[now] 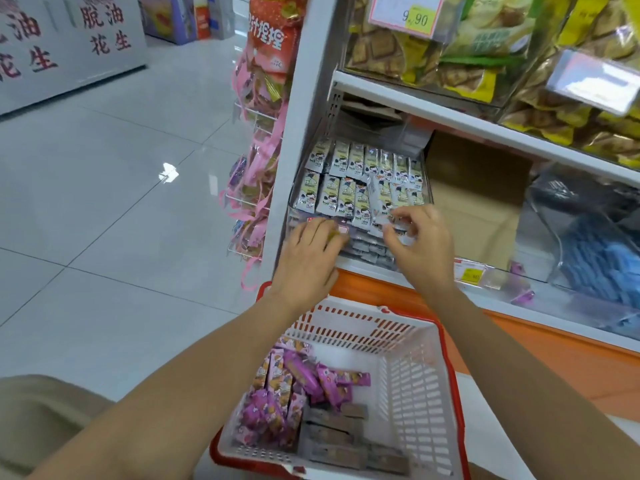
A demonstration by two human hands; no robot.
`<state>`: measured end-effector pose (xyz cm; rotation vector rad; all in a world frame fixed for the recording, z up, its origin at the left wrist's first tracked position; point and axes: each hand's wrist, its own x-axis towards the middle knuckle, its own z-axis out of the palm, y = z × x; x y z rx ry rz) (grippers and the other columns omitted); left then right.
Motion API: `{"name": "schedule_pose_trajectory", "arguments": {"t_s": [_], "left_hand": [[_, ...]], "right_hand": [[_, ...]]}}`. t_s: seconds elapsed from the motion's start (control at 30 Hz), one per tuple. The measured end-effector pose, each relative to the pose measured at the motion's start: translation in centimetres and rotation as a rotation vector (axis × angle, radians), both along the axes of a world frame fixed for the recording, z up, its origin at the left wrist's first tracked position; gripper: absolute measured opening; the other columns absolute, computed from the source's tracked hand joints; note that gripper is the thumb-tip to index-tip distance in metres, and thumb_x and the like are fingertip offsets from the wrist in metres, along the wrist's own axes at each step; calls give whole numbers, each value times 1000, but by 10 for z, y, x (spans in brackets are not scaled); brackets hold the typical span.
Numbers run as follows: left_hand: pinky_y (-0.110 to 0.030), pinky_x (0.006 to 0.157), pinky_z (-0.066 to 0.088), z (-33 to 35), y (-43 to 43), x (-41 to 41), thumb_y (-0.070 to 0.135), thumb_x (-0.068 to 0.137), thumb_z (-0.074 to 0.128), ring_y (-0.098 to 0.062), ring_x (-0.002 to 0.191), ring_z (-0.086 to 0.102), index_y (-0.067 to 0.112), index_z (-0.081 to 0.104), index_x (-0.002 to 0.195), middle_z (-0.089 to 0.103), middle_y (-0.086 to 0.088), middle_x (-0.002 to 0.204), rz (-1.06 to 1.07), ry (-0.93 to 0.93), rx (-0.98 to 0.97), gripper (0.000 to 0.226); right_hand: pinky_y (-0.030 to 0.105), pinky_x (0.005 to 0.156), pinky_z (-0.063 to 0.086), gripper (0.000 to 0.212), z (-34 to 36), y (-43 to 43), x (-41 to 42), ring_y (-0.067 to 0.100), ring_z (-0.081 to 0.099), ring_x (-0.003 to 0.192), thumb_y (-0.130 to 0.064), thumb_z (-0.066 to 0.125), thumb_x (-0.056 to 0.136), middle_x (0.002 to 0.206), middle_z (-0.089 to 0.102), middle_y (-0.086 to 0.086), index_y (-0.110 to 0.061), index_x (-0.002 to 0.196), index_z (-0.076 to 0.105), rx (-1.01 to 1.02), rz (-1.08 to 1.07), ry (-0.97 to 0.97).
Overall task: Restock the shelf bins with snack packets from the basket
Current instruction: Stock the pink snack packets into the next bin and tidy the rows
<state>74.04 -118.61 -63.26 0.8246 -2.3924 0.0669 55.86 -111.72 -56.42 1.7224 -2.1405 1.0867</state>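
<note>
Clear shelf bin (293,192) at mid-height holds rows of pale packets (360,181). Right hand (424,249) pinches one at the bin's near edge. Left hand (308,261) has its fingers bent over the bin front, grip unclear. Basket (415,375) sits nearest, with purple packets (301,379) inside.

Packets (356,199) fill the bin (293,194) nearly to its rim; the shelf (450,112) above the bin leaves a low gap. Right of the bin, a cardboard-lined bay (478,209) lies open.

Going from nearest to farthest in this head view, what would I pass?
Purple packets → far rim of the basket → left hand and right hand, side by side → green-and-white packets → price tag above.
</note>
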Motion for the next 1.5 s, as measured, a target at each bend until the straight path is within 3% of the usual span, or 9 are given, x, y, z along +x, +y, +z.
{"name": "schedule_pose_trajectory", "arguments": {"t_s": [0.2, 0.3, 0.43, 0.53, 0.8, 0.93, 1.37, 1.5], "left_hand": [[-38, 97, 31, -36, 25, -14, 20, 78, 63, -29, 110, 49, 14, 60, 112, 57, -8, 113, -32, -111, 39, 35], [-42, 106, 27, -61, 34, -19, 22, 81, 61, -32, 121, 44, 14, 57, 121, 54, -11, 126, -9, -278, 168, 41], [-47, 121, 4, -91, 33, -23, 33, 93, 53, -33, 148, 11, 17, 28, 152, 19, -13, 160, 61, -503, 309, 66], [-47, 122, -3, -113, 26, -24, 40, 97, 47, -31, 150, -4, 19, 6, 157, -1, -12, 164, 119, -618, 344, 75], [-50, 121, -1, -165, 6, -16, 35, 90, 58, -32, 150, -1, 19, 2, 158, 6, -11, 163, 155, -552, 394, 89], [-52, 121, 0, -182, 4, -14, 31, 87, 62, -33, 150, 2, 19, 3, 157, 10, -13, 163, 148, -510, 365, 93], [-56, 120, 8, -192, 6, -21, 30, 82, 72, -36, 150, 4, 16, 4, 156, 12, -16, 162, 182, -469, 394, 102], [-55, 121, 5, -189, 7, -21, 30, 83, 71, -35, 150, 2, 17, 2, 156, 10, -15, 163, 184, -488, 397, 102]], "right_hand": [[20, 63, 40, 17, -72, 60, -12, 5, 49, 71, -21, 69, 87, 86, 55, -7, -19, 103, 68, 177, 86, -52], [25, 64, 46, 18, -122, 83, -21, 6, 55, 70, -22, 70, 86, 89, 59, -6, -20, 104, 69, 380, 175, -119], [30, 71, 50, 18, -182, 105, -25, 9, 57, 74, -22, 70, 87, 94, 63, -3, -20, 104, 70, 649, 275, -209], [28, 68, 46, 17, -221, 115, -22, 10, 55, 74, -24, 70, 87, 93, 62, -1, -18, 103, 70, 779, 305, -247], [29, 78, 43, 22, -306, 119, -15, 21, 59, 100, -33, 64, 87, 107, 63, 0, -22, 106, 63, 1084, 241, -250], [27, 81, 41, 36, -330, 123, -14, 21, 59, 107, -32, 68, 86, 118, 64, 0, -24, 120, 62, 1121, 194, -305], [31, 76, 43, 57, -353, 128, -18, 28, 58, 103, -20, 67, 78, 112, 63, 7, -21, 131, 46, 1232, 218, -267], [30, 75, 43, 52, -348, 129, -18, 27, 58, 101, -24, 69, 78, 111, 63, 6, -21, 125, 48, 1210, 260, -255]]}}
